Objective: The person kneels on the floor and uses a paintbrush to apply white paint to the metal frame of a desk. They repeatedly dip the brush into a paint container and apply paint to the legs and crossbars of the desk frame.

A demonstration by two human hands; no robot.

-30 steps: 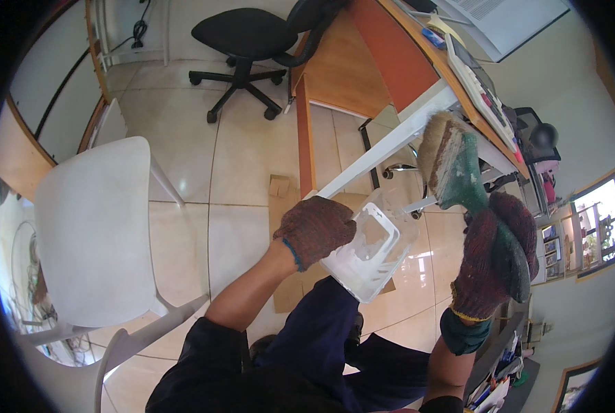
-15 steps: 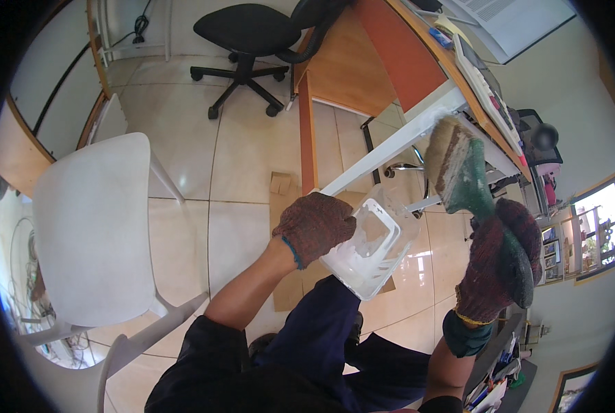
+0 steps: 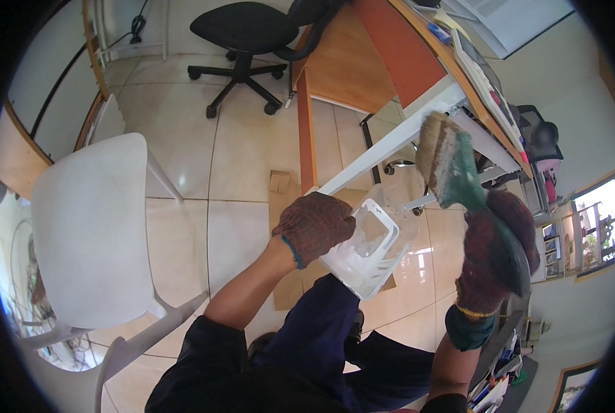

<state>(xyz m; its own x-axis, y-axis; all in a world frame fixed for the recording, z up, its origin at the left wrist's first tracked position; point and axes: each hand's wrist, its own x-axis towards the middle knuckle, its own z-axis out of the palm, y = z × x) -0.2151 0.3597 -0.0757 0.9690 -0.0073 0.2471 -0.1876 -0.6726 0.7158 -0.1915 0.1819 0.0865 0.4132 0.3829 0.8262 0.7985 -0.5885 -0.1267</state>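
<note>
My left hand (image 3: 314, 229), in a dark knitted work glove, grips the left rim of a clear plastic container (image 3: 371, 272) with white paint smeared inside. In my right hand (image 3: 498, 251), gloved the same way, is a wide paintbrush (image 3: 462, 182) with a green handle. Its bristles (image 3: 431, 148) point up and to the left, whitened near the handle, and lie in front of a white table leg (image 3: 383, 155). From this view I cannot tell whether the bristles touch the leg. The container hangs over my knees, below the leg.
The leg belongs to a wooden desk (image 3: 362, 76) with papers along its top. A black swivel chair (image 3: 244, 34) stands at the far side, a white plastic chair (image 3: 90, 234) at the left. Flattened cardboard (image 3: 280, 206) lies on the tiled floor beneath.
My right hand and the paintbrush have shifted slightly left and up along the table leg. My left hand and the container have stayed nearly still.
</note>
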